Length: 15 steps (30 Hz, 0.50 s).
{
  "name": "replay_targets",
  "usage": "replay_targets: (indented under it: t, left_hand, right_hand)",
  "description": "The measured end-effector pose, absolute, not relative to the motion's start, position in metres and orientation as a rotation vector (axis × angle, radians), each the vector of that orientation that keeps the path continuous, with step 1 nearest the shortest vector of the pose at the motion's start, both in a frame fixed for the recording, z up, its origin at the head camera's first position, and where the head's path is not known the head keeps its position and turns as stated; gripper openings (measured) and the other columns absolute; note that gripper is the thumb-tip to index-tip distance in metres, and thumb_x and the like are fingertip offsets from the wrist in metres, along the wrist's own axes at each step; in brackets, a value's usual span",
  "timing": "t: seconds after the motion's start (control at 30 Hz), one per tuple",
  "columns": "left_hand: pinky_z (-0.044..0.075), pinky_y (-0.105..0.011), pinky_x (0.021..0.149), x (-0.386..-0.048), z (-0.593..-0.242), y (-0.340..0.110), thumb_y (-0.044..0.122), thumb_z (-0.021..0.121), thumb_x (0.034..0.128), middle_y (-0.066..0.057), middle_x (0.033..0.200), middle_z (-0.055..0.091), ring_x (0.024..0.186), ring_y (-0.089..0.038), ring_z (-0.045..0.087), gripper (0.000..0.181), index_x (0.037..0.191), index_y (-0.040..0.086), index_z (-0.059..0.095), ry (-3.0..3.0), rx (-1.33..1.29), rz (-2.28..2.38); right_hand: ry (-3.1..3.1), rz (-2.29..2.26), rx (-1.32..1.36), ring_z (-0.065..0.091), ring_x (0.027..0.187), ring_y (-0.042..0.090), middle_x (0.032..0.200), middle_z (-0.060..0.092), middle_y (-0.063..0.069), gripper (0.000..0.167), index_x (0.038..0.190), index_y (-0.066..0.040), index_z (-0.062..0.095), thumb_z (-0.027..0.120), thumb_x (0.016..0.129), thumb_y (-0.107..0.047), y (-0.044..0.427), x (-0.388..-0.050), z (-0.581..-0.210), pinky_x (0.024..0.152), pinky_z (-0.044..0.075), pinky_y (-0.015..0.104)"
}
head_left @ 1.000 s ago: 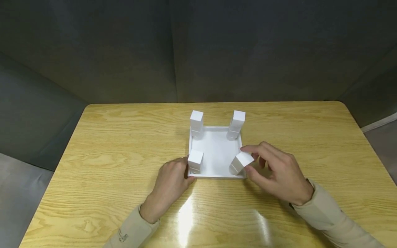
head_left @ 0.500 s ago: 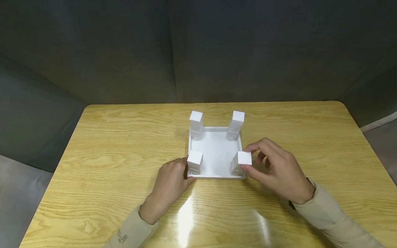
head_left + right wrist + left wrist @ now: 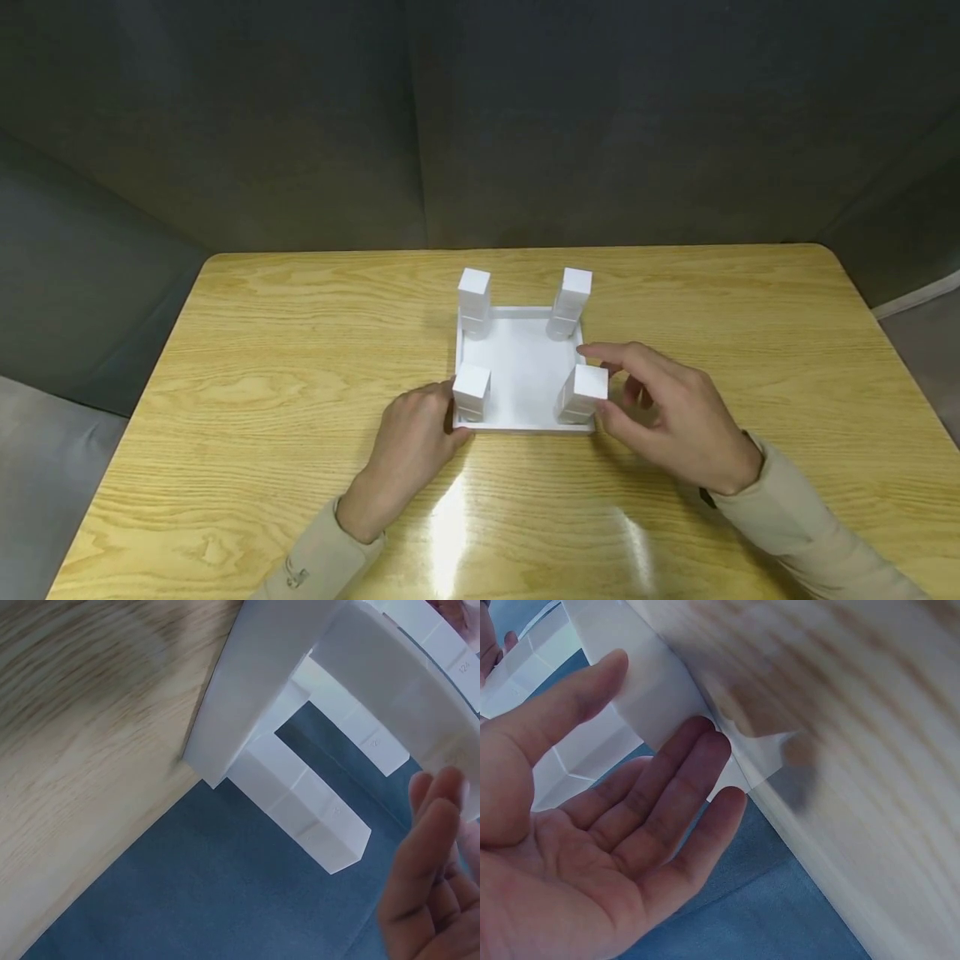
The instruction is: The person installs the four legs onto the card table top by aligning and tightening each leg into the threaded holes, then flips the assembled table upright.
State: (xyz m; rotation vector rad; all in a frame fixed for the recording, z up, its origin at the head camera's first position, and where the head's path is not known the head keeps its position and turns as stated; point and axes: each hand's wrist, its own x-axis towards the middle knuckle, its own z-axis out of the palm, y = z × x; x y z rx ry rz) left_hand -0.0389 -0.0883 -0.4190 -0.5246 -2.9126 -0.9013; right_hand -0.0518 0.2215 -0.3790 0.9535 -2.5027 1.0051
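A square white tray with low walls lies on the table, with a tower of stacked white blocks at each corner. My left hand holds the tray's front left corner, its thumb on the front wall and fingers at the left side, beside the front left tower. At the front right tower, which stands upright, my right hand has its thumb close to the side and its index finger stretched past it toward the right wall. The right wrist view shows that hand's curved fingers without a block between them.
Two taller-looking towers, the back left tower and back right tower, stand at the tray's far corners. The wooden table extends to both sides, with a dark curtain behind it.
The front right tower, tilted to the right a second ago, has come upright. My right thumb and index finger have since spread from its top block. My left hand has stayed put.
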Motion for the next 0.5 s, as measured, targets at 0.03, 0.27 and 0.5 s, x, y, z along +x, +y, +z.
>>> replay_targets:
  t: [0.03,0.27,0.5]
  left_hand:
    - [0.062,-0.045,0.07,-0.039,-0.419,-0.088,0.003,0.099,0.0772,-0.023,0.097,0.078,0.081,-0.029,0.074,0.06,0.124,-0.019,0.069,-2.911,-0.528,-0.905]
    - [0.058,-0.036,0.064,-0.038,-0.419,-0.089,0.001,0.098,0.0773,-0.017,0.089,0.076,0.07,-0.018,0.066,0.056,0.122,-0.018,0.071,-2.894,-0.552,-0.931]
    - [0.058,-0.036,0.064,-0.039,-0.42,-0.089,0.001,0.098,0.0772,-0.016,0.087,0.076,0.069,-0.017,0.065,0.056,0.122,-0.018,0.071,-2.889,-0.558,-0.915]
  right_hand:
    - [-2.495,1.013,0.967,0.055,0.071,0.005,0.105,0.07,-0.009,0.056,0.142,-0.015,0.07,0.077,0.087,-0.007,0.222,-0.052,-0.379,0.06,0.048,0.02]
    - [-2.455,1.006,1.058,0.045,0.066,-0.001,0.098,0.062,-0.013,0.049,0.14,-0.016,0.074,0.074,0.091,-0.009,0.222,-0.054,-0.378,0.056,0.043,0.016]
    - [-2.471,0.941,1.216,0.046,0.067,-0.003,0.1,0.063,-0.014,0.041,0.144,-0.015,0.07,0.062,0.113,-0.04,0.229,-0.062,-0.368,0.058,0.043,0.013]
